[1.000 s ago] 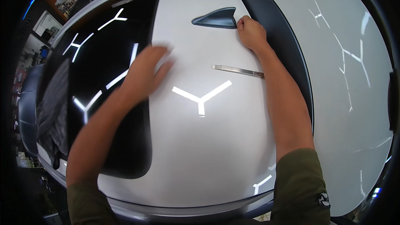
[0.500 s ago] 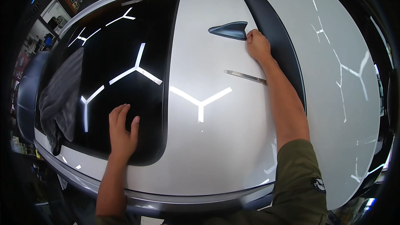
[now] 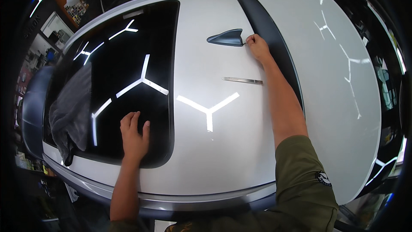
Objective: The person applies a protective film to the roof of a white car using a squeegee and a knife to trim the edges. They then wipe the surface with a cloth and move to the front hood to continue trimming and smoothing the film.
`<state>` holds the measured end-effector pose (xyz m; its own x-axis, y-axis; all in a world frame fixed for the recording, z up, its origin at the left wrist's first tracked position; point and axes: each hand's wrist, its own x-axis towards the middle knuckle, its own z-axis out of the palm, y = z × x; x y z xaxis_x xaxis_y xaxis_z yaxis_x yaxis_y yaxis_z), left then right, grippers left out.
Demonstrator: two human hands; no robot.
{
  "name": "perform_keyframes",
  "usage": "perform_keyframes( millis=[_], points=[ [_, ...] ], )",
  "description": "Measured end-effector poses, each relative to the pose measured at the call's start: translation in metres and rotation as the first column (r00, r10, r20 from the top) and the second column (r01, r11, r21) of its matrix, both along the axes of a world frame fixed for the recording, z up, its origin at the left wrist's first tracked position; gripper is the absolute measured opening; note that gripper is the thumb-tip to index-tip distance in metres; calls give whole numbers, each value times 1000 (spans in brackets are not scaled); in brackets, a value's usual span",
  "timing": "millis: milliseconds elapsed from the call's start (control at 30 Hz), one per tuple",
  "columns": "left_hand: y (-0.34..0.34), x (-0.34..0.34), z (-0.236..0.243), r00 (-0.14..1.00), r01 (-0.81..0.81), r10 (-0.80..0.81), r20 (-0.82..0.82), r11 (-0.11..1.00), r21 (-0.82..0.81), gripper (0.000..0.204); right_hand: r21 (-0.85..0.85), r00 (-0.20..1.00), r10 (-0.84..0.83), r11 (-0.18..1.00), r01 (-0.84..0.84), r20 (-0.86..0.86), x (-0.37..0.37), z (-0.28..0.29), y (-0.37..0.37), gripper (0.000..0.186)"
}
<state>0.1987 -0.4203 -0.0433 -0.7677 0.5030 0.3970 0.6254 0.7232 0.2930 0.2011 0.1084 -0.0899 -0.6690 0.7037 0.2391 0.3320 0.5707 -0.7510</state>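
The shark-fin antenna (image 3: 227,38) sits on a glossy white car roof (image 3: 201,159), toward its far side and near its right end. From the left, a dim, cluttered workshop borders the car; then a crumpled grey cloth (image 3: 73,111) lies on a black glass panel (image 3: 156,21) that mirrors Y-shaped lights. Over the glass is the left hand (image 3: 135,137), fingers loosely bent and thumb apart; whether it touches I cannot tell. Next comes white roof, with a slim metal strip (image 3: 242,80) lying near the antenna. The right hand (image 3: 258,48) has its fingertips drawn together just beside the antenna's rear lower corner; I cannot tell whether they pinch anything. Compared with a second ago, the left hand has gone from a blur across the glass's right edge to a sharp pose nearer its lower corner; the right hand stays behind the antenna; the strip's right end, then covered by the right forearm, now shows beside it. The glass's rounded edge divides it from a broad stretch of roof between the hands. A silvery rail (image 3: 193,202) bounds the near side, while a dark curved spoiler (image 3: 264,23) runs close behind the right hand, with a wide white panel (image 3: 326,141) beyond.
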Motion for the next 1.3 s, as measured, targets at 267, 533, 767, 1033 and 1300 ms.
perform_keyframes(
  millis=[267, 533, 767, 1033, 1300],
  points=[
    [-23, -1, -7, 995, 41, -34, -89, 996, 82, 34, -528, 929, -125, 845, -85, -349, 55, 74, -92, 21],
    [-47, 45, 4, 925, 375, -355, -133, 909, 181, 20, -316, 757, 618, 689, -652, -212, 281, 172, -308, 24],
    [-53, 53, -9, 888, 459, -457, -44, 888, 28, 15, -958, 757, 652, 244, -152, 46, 565, 27, -403, 27],
    [-112, 179, 2, 699, 652, -636, 326, 755, 75, 34, -748, 775, 541, -354, 562, 326, 872, -156, -700, 76],
    [-43, 209, 16, 691, 723, -661, 294, 627, -291, 47, -906, 979, -106, -407, 115, 173, 734, -112, -795, 60]
  ],
)
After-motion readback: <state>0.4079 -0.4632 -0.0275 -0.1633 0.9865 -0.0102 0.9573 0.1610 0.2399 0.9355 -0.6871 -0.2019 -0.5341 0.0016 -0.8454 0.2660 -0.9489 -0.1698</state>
